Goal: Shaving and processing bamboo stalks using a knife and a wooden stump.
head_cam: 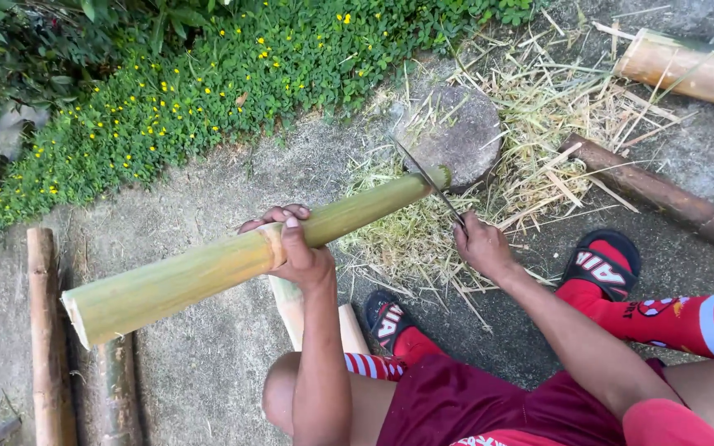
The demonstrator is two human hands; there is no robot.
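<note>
A thick green bamboo pole [208, 268] runs from the lower left up toward the centre. My left hand [291, 248] wraps around its middle and holds it off the ground. My right hand [481, 246] grips the handle of a long thin knife [427, 177]. The blade rests against the pole's far end, near a round stone block [460, 132]. Pale bamboo shavings [423, 239] lie on the ground under the blade.
Cut bamboo lengths lie at the left [47, 330], upper right [687, 70] and right [663, 198]. A short pale piece [291, 306] sits below the pole. My feet in red socks and sandals [609, 264] rest on concrete. Green plants with yellow flowers [208, 74] border the far side.
</note>
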